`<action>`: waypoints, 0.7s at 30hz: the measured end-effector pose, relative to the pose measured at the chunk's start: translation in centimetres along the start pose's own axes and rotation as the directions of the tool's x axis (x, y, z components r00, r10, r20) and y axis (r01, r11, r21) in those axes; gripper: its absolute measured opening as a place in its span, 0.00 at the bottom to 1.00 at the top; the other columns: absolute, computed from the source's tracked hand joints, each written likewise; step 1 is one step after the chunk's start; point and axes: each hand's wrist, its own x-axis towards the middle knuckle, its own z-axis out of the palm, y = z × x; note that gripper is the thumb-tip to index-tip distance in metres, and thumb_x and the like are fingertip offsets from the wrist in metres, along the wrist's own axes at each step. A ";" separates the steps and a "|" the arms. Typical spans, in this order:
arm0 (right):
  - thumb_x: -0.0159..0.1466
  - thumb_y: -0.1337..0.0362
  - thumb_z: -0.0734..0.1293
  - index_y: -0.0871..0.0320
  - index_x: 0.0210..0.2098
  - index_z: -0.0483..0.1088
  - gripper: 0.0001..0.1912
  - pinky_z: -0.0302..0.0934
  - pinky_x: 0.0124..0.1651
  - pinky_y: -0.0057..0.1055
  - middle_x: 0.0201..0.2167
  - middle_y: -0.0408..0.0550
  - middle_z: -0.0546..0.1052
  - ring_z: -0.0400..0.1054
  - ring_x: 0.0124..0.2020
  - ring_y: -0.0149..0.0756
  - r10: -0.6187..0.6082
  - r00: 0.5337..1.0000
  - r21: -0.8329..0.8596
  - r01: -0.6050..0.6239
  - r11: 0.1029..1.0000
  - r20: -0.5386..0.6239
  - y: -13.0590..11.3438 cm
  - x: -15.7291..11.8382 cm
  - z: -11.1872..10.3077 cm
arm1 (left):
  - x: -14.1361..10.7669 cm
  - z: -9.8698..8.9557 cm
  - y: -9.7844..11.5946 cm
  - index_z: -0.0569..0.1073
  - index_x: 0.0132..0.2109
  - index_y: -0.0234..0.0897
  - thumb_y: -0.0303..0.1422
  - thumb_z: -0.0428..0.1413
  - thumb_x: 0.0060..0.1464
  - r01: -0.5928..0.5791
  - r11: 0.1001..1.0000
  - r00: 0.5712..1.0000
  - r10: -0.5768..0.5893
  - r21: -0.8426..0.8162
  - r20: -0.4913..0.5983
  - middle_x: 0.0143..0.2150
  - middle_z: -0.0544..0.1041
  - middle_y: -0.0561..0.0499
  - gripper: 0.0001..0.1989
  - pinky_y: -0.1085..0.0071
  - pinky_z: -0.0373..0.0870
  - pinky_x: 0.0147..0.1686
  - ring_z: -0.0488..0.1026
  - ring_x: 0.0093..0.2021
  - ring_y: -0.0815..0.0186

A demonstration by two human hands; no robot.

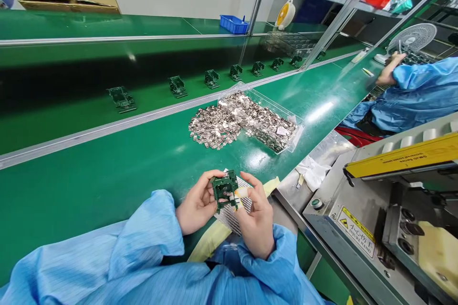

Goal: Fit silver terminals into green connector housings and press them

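A dark green plastic frame (224, 189) with cut-outs is held up between my two hands, above the near edge of the green table. My left hand (198, 202) grips its left side, thumb in front and fingers behind. On the other side my right hand (255, 217) pinches its lower right edge; two of its fingertips wear pale covers. Any small part between those fingertips is hidden. Under the hands lies a ridged grey sheet (231, 221) with yellow tape (211, 240). Beyond them small metal pieces (214, 127) are heaped beside a clear tray (291, 145) full of more.
Several similar green frames (177, 86) stand in a row on the conveyor belt (150, 76) behind a metal rail (107, 127). To the right is a machine with a warning label (356, 232). A co-worker in a blue sleeve (425, 76) sits farther right, near a fan (415, 38).
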 end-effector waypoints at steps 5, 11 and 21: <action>0.53 0.71 0.65 0.54 0.31 0.74 0.09 0.57 0.58 0.46 0.54 0.53 0.72 0.65 0.55 0.48 -0.022 1.000 -0.034 0.022 0.999 -0.003 0.1 -0.1 0.2 | -0.1 -0.1 -0.1 0.66 0.53 0.44 0.28 0.62 0.53 0.034 0.999 0.999 -0.033 0.015 -0.009 0.45 0.75 0.50 0.22 0.74 0.74 0.43 0.77 0.42 0.67; 0.54 0.70 0.67 0.53 0.31 0.75 0.07 0.59 0.56 0.44 0.50 0.52 0.73 0.66 0.53 0.46 -0.050 0.998 -0.076 0.048 0.996 -0.024 0.1 -0.2 0.5 | -0.2 0.1 0.0 0.67 0.52 0.43 0.33 0.63 0.53 0.077 0.997 0.997 -0.077 0.031 -0.008 0.44 0.77 0.49 0.21 0.72 0.73 0.44 0.77 0.43 0.64; 0.59 0.68 0.67 0.54 0.32 0.71 0.03 0.64 0.43 0.35 0.37 0.48 0.74 0.69 0.40 0.40 0.032 0.999 0.001 -0.032 0.999 -0.021 0.3 -0.6 1.2 | -0.6 0.3 -0.5 0.67 0.52 0.40 0.35 0.57 0.59 0.036 0.981 0.996 -0.020 0.191 -0.084 0.39 0.76 0.50 0.14 0.74 0.71 0.36 0.74 0.36 0.67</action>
